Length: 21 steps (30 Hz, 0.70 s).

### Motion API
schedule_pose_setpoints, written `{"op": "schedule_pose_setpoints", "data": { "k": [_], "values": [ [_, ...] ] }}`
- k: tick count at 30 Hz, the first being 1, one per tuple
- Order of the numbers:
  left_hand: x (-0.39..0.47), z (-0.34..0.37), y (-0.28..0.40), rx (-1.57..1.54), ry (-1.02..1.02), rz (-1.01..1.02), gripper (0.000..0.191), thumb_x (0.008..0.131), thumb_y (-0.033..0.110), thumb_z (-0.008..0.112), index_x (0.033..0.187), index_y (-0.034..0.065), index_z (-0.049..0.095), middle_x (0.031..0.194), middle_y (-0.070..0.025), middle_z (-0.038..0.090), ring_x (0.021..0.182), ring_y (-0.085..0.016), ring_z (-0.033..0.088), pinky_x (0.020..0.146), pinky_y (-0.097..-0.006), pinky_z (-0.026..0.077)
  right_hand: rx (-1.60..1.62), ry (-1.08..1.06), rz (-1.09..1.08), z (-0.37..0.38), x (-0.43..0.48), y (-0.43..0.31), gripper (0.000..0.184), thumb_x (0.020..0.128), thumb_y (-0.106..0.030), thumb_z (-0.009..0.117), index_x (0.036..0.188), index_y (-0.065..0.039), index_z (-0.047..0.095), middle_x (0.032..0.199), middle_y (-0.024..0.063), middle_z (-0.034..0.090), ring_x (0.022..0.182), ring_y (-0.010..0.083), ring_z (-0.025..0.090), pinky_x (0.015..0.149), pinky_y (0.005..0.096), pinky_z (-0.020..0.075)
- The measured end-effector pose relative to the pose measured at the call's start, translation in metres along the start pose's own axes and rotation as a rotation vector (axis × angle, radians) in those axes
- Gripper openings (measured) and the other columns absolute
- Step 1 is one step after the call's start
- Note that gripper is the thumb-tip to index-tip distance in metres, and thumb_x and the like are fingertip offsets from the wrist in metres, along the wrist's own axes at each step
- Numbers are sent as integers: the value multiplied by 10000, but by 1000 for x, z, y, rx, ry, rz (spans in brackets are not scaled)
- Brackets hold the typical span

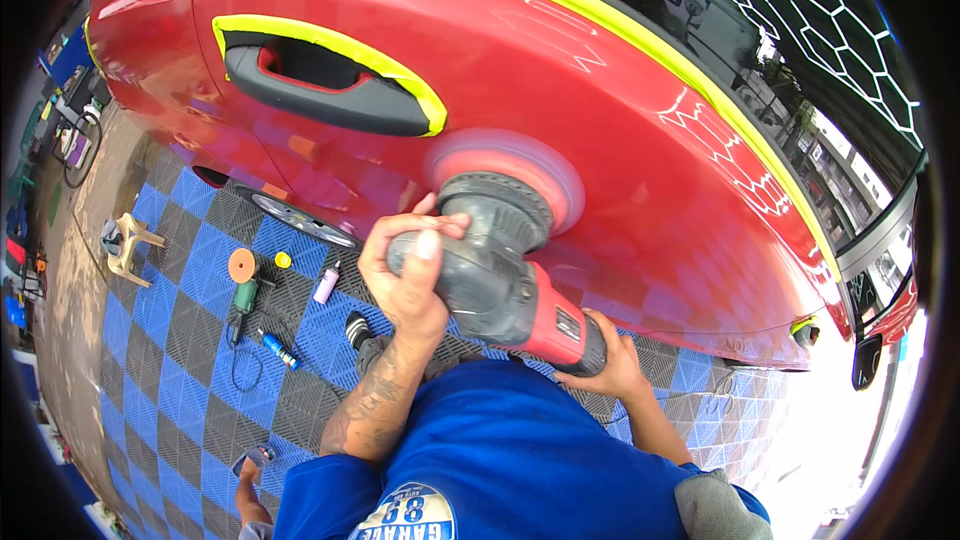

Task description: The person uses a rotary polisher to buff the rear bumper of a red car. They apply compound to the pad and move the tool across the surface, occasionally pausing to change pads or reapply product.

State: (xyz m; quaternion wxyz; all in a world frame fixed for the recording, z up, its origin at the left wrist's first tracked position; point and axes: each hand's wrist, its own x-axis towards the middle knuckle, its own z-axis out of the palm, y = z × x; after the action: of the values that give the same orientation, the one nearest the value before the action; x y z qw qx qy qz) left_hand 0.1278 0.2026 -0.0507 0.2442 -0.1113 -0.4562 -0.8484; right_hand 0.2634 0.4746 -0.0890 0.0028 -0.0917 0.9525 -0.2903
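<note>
A black and red car polisher (559,322) is held in both hands, its round pad (517,165) against the red car door (480,67). The pad's rim is blurred, as if spinning. My left hand (409,262) wraps the black front grip over the polisher's head. Around the rear end of the body closes my right hand (619,364), partly hidden behind it. Just above and left of the pad is the black and red door handle (322,97), bordered by yellow-green masking tape (300,28). More tape (637,22) runs along the window's lower edge.
Blue and black floor tiles (176,322) carry a green polisher with an orange pad (241,266), a bottle (327,283), a yellow lid-like disc (283,260), a blue tool (279,350) and cords. A plastic stool (131,251) stands left. Another person's foot (259,455) shows lower left.
</note>
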Motion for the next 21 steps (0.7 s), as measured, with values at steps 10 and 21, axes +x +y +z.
{"op": "schedule_pose_setpoints", "data": {
  "k": [10, 21],
  "values": [
    [11, 64, 36, -8, -159, 77, 203, 862, 133, 700, 1011, 15, 630, 851, -111, 736, 895, -224, 727, 1143, -518, 314, 38, 141, 11, -33, -26, -1, 1087, 551, -445, 934, 1420, -39, 423, 1223, 177, 663, 1047, 330, 696, 915, 416, 545],
    [-22, 64, 13, -13, -138, 60, 163, 855, 120, 691, 976, 46, 611, 839, -107, 737, 884, -234, 729, 1129, -517, 316, -15, 83, 18, -39, -38, 17, 1049, 559, -453, 922, 1406, -57, 444, 1168, 159, 696, 995, 334, 714, 863, 403, 569]
  ]
}}
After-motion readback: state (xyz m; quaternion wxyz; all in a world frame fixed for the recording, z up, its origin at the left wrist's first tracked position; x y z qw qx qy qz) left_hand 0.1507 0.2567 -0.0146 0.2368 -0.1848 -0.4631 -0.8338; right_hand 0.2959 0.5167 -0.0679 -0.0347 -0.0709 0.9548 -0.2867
